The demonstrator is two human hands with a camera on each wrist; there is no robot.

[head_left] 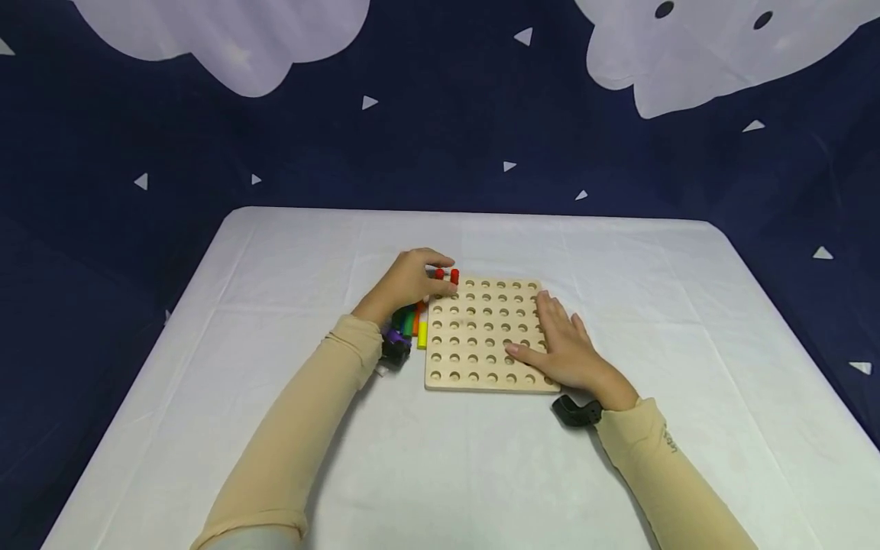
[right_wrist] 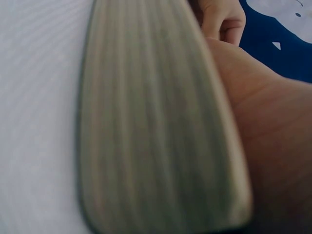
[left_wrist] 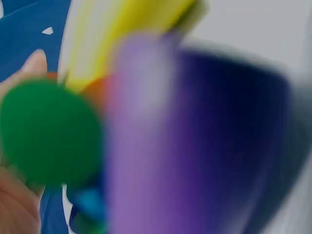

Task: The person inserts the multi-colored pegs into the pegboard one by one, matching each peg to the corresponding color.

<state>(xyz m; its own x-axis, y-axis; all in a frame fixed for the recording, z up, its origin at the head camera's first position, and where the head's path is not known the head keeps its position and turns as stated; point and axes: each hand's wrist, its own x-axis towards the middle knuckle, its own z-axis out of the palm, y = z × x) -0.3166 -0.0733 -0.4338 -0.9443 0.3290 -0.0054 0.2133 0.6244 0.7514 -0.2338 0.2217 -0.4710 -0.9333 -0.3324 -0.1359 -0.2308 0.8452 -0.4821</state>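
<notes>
A pale wooden pegboard (head_left: 481,335) with rows of round holes lies flat on the white table. Two red pegs (head_left: 454,276) stand at its far left corner. My left hand (head_left: 407,283) is at that corner, thumb in front of the pegs and fingers spread behind them, with a gap between the tips. My right hand (head_left: 567,347) rests on the board's right edge, fingers straight along the side and thumb flat on top. The right wrist view shows the board's side edge (right_wrist: 156,122) close up beside the palm (right_wrist: 273,126).
Left of the board, partly under my left wrist, lie coloured pegs: yellow (head_left: 422,336), green (head_left: 409,324) and purple (head_left: 397,337). In the left wrist view a purple peg (left_wrist: 146,146) looms large beside a green one (left_wrist: 51,131). Behind the table hangs a dark blue curtain (head_left: 440,137).
</notes>
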